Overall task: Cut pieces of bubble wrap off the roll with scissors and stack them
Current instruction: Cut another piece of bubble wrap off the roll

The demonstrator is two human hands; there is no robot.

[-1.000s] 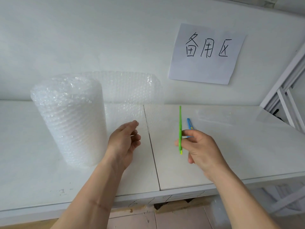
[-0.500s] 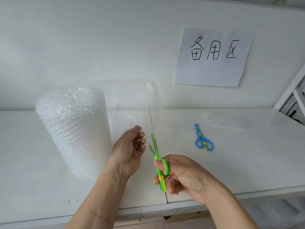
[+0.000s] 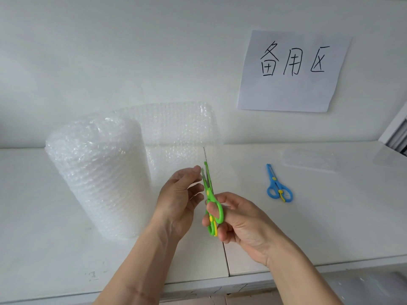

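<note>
clearly, in the head view, the upright roll of clear bubble wrap (image 3: 97,177) stood on the white table (image 3: 330,216), its loose sheet (image 3: 176,133) looking light, soft and best pinched at the free edge. the right hand (image 3: 240,219) gripped the green plastic scissors (image 3: 210,199); the left hand (image 3: 178,201) was loosely curled, holding nothing. compared with half a second earlier, the scissors were higher, beside the left fingers.

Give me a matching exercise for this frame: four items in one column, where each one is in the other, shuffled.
Items
1. green plastic scissors
2. blue plastic scissors
3. large roll of clear bubble wrap
4. white paper sheet with handwritten characters

Places
A. lying flat on the white table
B. fixed to the wall
C. standing upright on the table, left side
D. held in the right hand

Pairs: 1-D, 2-A, 3-C, 4-B
</note>
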